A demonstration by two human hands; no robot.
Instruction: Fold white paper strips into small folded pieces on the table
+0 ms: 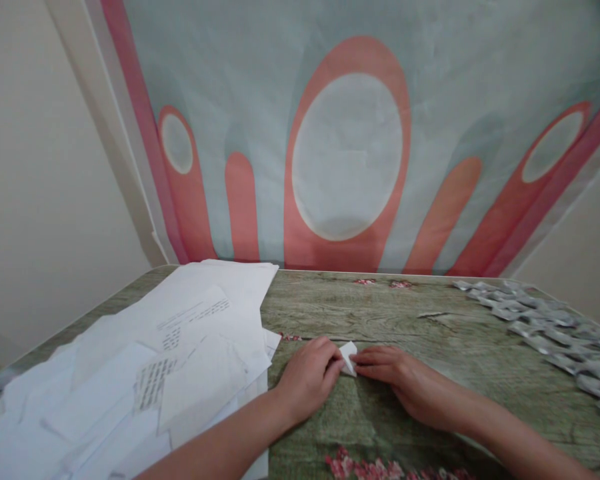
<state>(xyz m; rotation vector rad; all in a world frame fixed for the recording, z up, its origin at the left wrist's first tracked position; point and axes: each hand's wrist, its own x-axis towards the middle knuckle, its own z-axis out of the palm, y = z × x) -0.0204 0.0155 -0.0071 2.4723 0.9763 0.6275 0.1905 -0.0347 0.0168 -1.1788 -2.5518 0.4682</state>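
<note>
A small folded piece of white paper [349,359] lies on the wood-patterned table in front of me, between my two hands. My left hand [311,377] is closed, its thumb and curled fingers gripping the paper's left side. From the right, my right hand [405,377] holds the paper's edge at the fingertips, with its fingers pressed together and the thumb mostly hidden. Part of the paper is covered by the fingers.
Loose white sheets [220,280], some printed, are heaped on the left side of the table [330,307]. Rows of folded grey-white paper pieces [545,320] lie at the right. Behind the table hangs a backdrop [445,87] with red-orange shapes.
</note>
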